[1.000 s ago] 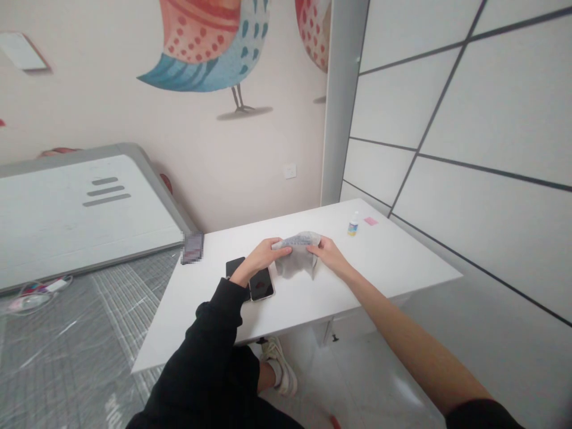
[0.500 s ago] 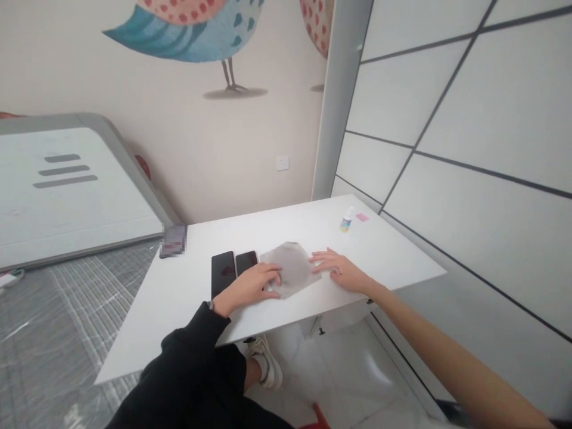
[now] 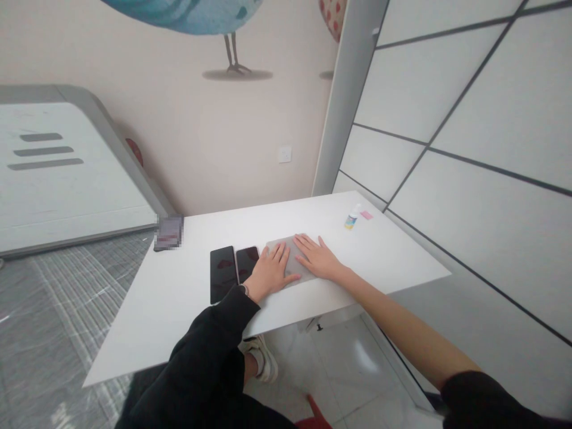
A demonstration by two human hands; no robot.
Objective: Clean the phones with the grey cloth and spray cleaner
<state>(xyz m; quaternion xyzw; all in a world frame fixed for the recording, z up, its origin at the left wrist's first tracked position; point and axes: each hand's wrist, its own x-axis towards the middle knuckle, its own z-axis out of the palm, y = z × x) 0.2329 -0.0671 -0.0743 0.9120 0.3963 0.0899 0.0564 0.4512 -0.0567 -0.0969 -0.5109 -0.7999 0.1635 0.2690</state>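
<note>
A thin grey cloth [image 3: 292, 265] lies flat on the white table [image 3: 187, 333], mostly covered by my two hands. My left hand [image 3: 271, 271] rests palm down on its left part, fingers stretched out and thumb spread to the right. On its right part lies my right hand [image 3: 318, 257], also flat with fingers extended toward the upper left. Just left of my left hand is a smaller dark phone [image 3: 246, 262], and beside that a larger black tablet-like device [image 3: 222, 274], both screen up.
A small spray bottle [image 3: 352, 217] stands at the back right beside a pink slip [image 3: 366, 215]. At the table's left back corner sits a blurred-out object [image 3: 168, 232]. A bed with a white headboard [image 3: 67, 196] borders the left; white panelled doors [image 3: 482, 196] border the right.
Both hands have come closer together and pressed down flat on the cloth, which now lies flatter with straighter edges. The view has shifted slightly.
</note>
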